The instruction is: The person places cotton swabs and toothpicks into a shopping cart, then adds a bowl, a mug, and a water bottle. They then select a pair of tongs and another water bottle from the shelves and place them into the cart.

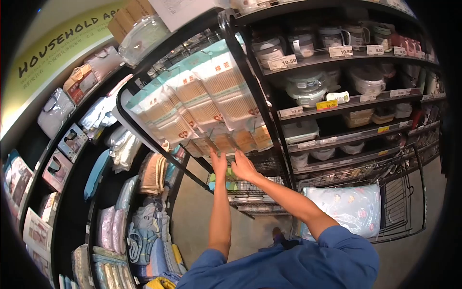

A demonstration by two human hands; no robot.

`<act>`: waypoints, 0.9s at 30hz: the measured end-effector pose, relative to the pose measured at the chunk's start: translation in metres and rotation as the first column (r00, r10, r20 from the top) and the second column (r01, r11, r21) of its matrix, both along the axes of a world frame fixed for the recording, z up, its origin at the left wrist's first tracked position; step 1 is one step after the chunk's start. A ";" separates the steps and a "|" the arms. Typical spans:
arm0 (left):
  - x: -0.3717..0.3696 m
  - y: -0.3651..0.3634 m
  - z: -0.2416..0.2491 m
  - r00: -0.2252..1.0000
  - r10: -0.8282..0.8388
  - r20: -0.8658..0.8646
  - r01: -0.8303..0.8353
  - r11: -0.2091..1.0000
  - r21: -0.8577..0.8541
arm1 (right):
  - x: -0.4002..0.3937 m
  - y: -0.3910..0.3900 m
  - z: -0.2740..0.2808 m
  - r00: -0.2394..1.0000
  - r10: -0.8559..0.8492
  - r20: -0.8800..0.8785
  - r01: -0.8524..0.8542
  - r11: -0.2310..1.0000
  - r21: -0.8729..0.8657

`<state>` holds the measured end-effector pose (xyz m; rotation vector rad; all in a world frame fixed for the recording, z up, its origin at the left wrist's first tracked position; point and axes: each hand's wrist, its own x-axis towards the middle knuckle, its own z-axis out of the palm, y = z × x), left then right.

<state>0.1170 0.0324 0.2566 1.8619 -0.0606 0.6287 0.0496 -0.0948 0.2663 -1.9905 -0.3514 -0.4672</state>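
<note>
Clear packs of cotton swabs (187,98) with pale green tops hang in a row on a black wire rack. Below them is a lower row of smaller tan packs, among them a tan pack (224,143) in the middle. My left hand (219,164) is at the lower left corner of this pack, its fingertips closed at the edge. At the lower right corner is my right hand (243,167), fingers curled and the tip against the pack. Exactly how the fingertips grip is partly hidden.
A black wire shopping cart (404,192) holding a wrapped white bedding pack (344,208) stands at right. Shelves of food containers (308,86) rise behind it. Folded textiles (154,173) fill the left shelves. A wire basket (250,185) with green items is under my hands.
</note>
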 end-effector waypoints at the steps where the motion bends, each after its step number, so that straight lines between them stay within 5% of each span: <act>1: 0.014 0.007 -0.002 0.996 -0.083 -0.037 0.084 0.996 0.010 | 0.006 0.005 0.012 0.989 -0.050 -0.141 0.055 0.998 0.031; 5: 0.014 0.008 -0.001 0.968 -0.236 -0.089 0.228 0.970 -0.084 | 0.015 0.018 0.036 0.938 -0.053 -0.343 0.083 0.994 0.073; 8: -0.009 -0.002 0.011 0.978 -0.208 -0.035 0.201 0.968 -0.148 | 0.019 0.023 0.024 0.969 -0.075 -0.235 0.110 0.984 0.141; 12: -0.014 0.003 0.012 0.999 -0.033 0.000 0.033 0.990 0.135 | 0.020 0.024 0.018 0.995 -0.085 -0.050 0.091 0.985 0.143; 19: -0.061 -0.014 0.044 0.997 -0.076 -0.033 0.070 0.984 -0.164 | -0.011 0.018 0.033 0.982 -0.070 0.173 0.031 0.975 0.219; 21: -0.072 -0.010 0.034 0.960 -0.245 0.135 0.273 0.924 -0.267 | -0.026 0.016 0.036 0.981 -0.052 0.184 0.013 0.979 0.204; 27: -0.146 -0.021 0.024 0.978 -0.192 0.078 0.205 0.955 -0.214 | -0.089 -0.002 0.033 0.967 -0.029 0.254 0.009 0.997 0.083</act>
